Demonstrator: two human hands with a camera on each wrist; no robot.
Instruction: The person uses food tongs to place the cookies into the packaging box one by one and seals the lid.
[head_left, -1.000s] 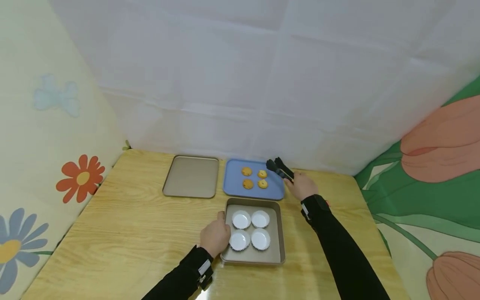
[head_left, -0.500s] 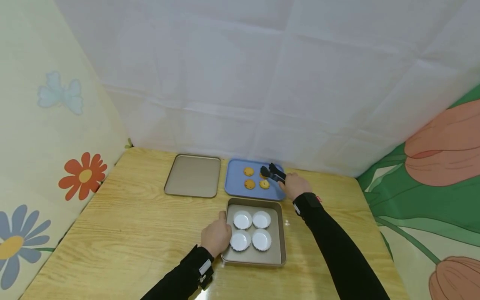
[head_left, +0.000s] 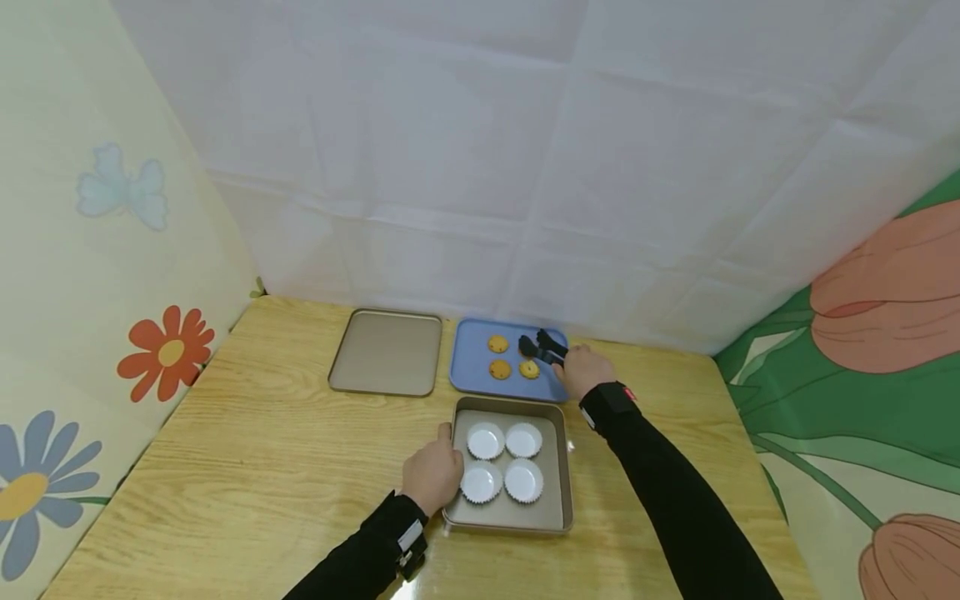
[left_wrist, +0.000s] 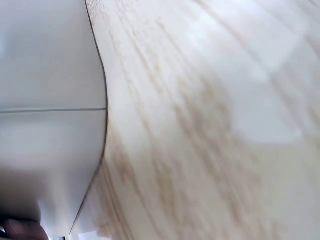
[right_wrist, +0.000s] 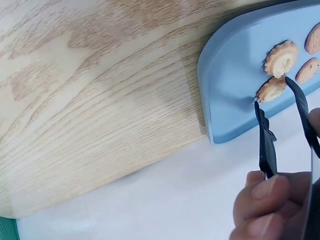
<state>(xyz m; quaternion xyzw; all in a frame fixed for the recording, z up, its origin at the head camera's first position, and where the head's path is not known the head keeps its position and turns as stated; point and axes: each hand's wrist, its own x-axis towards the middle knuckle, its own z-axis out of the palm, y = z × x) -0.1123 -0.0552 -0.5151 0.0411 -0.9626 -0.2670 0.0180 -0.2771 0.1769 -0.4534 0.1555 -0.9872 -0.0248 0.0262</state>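
Observation:
My right hand [head_left: 587,371] holds black tongs [head_left: 553,343] over the right side of a blue tray [head_left: 467,379]. In the right wrist view, the spread tong tips stand on either side of a fluted cookie [right_wrist: 271,90]. Another fluted cookie [right_wrist: 281,59] lies right beside it. Two flatter round cookies, one of them a speckled cookie [head_left: 499,369], sit on the tray's left half. My left hand [head_left: 432,472] grips the left wall of a square baking pan [head_left: 553,500]. Inside the pan stand several white fluted cups [head_left: 522,480]. A fingertip [left_wrist: 27,230] shows against the pan's side.
A flat beige baking sheet [head_left: 386,354] lies left of the blue tray. All of it stands on a wooden table [head_left: 262,450], with a white cloth backdrop [head_left: 420,150] behind and flower-patterned panels at both sides.
My right hand has moved left and slightly down with the tongs, bringing their tips from the tray's right edge to around the far-right cookie. The left hand stays on the pan.

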